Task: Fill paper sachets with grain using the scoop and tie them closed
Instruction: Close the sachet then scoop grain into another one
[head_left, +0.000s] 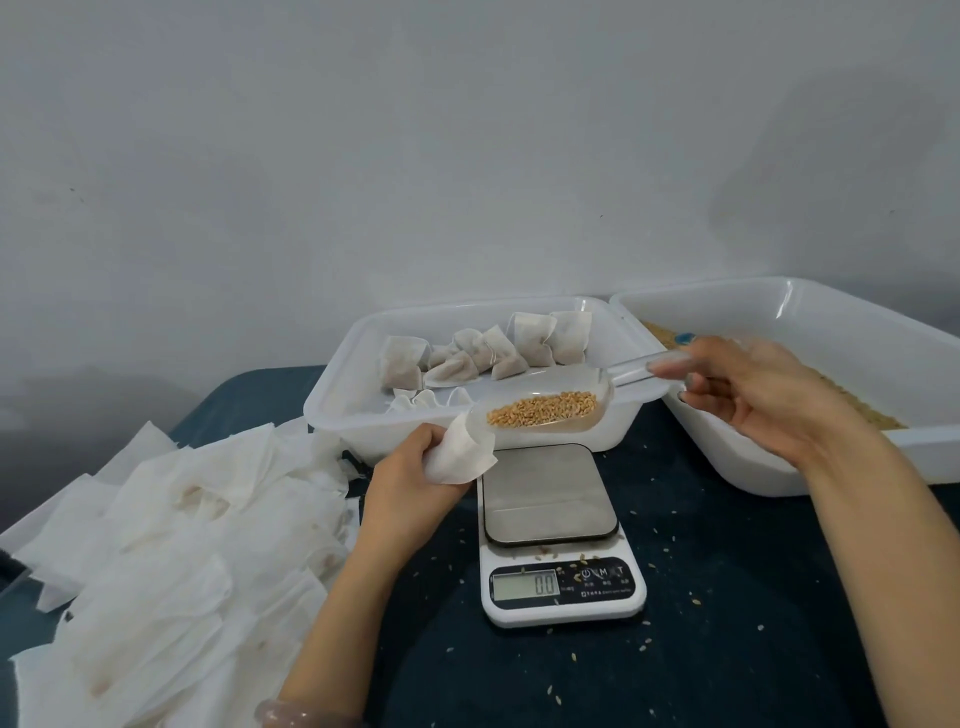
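My right hand (763, 395) grips the handle of a clear plastic scoop (550, 408) that carries a heap of golden grain. The scoop's lip sits right at the mouth of an empty white paper sachet (460, 452), which my left hand (415, 470) holds open above the far edge of the scale. The grain supply lies in a large white tray (831, 306) at the right. Several filled, tied sachets (488, 353) rest in a smaller white tray (343, 410) behind my hands.
A digital kitchen scale (550, 525) reading 0.0 stands on the dark blue table between my arms. A big pile of empty white sachets (171, 545) covers the left side. Loose grains are scattered on the tabletop around the scale. A grey wall rises behind the trays.
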